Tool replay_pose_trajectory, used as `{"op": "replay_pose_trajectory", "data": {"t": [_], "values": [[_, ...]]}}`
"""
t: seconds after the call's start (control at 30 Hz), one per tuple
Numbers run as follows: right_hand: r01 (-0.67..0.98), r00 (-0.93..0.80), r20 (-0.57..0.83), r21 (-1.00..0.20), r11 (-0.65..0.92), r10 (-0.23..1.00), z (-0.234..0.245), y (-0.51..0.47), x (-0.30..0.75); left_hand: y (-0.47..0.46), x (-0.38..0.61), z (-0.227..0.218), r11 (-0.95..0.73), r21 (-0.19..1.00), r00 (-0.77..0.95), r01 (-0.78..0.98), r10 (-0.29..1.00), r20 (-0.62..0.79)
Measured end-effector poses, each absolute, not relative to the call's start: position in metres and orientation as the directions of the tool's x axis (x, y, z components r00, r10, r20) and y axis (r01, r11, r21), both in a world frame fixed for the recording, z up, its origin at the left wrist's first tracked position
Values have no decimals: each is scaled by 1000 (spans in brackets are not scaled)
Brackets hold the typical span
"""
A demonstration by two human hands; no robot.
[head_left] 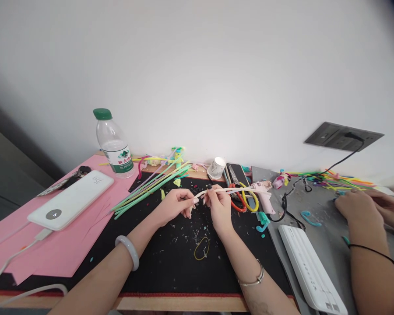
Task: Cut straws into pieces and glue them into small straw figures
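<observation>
A pale cream-pink pipe cleaner [239,189] runs between my two hands above the black mat [157,271]. My left hand [174,206] pinches its left end between thumb and fingers. Close beside it, my right hand [220,211] grips the same stem, whose long free part stretches to the right over the scissors. Below my hands a yellow rubber band [202,249] lies among scattered fibre scraps. Left of my left hand rests a bundle of green, yellow and purple pipe cleaners [151,189].
Scissors with yellow handles [252,202], a pink glue gun [265,202] and a paper cup [216,168] stand right and behind. A bottle [113,146] and power bank [72,199] are left; a white power strip [310,269] and another person's hand [359,210] are right.
</observation>
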State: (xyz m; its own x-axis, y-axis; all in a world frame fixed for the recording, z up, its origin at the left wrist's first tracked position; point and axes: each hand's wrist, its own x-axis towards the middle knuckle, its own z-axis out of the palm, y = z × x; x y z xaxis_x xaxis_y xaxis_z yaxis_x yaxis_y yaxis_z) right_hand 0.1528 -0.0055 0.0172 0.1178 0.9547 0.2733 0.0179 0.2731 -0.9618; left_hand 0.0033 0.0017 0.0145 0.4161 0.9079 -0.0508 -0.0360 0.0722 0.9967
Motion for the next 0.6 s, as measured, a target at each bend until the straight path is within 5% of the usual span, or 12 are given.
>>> {"op": "replay_pose_trajectory", "data": {"t": [0.43, 0.6], "values": [[-72, 109, 226, -969, 235, 968, 15, -5, 150, 6, -2, 15, 199, 930, 297, -308, 949, -105], [37, 34, 261, -965, 259, 965, 16, -9, 148, 7, -3, 13, 158, 924, 245, -348, 967, -73]]}}
